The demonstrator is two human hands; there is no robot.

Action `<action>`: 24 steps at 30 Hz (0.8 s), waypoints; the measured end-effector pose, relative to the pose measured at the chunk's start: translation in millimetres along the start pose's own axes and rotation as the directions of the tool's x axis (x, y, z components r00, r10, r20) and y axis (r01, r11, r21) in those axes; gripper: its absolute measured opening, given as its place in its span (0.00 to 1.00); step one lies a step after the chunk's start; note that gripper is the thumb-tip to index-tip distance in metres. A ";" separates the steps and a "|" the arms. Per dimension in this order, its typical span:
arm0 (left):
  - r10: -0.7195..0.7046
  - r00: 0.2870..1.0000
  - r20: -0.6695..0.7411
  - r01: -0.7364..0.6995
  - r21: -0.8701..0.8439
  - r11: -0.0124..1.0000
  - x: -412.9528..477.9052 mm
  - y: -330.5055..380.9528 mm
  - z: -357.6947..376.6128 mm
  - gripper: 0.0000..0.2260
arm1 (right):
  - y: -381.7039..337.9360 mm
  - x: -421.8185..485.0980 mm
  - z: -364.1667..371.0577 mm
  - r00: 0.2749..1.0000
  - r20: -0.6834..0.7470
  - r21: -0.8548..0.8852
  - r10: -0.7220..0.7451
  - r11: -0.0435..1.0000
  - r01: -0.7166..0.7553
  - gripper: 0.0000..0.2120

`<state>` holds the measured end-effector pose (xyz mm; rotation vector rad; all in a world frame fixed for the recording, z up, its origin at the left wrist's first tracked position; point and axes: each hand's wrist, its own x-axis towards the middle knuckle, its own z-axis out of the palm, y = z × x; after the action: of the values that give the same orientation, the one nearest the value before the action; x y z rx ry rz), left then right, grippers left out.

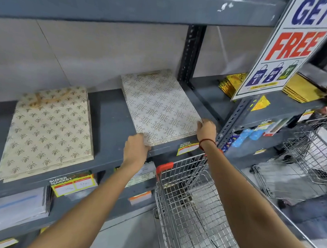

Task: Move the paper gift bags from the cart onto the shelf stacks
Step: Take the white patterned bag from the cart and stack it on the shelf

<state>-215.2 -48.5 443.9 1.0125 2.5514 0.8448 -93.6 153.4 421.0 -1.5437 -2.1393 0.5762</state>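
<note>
Hands meet a stack of white patterned gift bags [159,107] lying flat on a grey shelf [111,122]. Further left on that shelf, well apart, lies a cream stack of bags with a leaf print [47,131]. Left hand [135,150] pinches the white stack's near left corner; right hand [206,130] curls over its near right edge. Both appear to be squaring the stack, so the placing step looks nearly finished. Below and to the right stands a wire cart [189,199], and no bags show in it. Next would be letting go and checking the cart for more.
</note>
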 end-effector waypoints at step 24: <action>0.047 0.995 0.093 -0.058 0.129 0.990 5.7 -9.5 3.5 0.12 | 19.0 14.8 -43.7 0.867 0.481 -0.102 -0.129 0.974 0.201 0.32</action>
<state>-222.9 -48.6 435.2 1.1345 2.5421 0.6357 -58.2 176.4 447.5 -1.3729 -2.7065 0.8165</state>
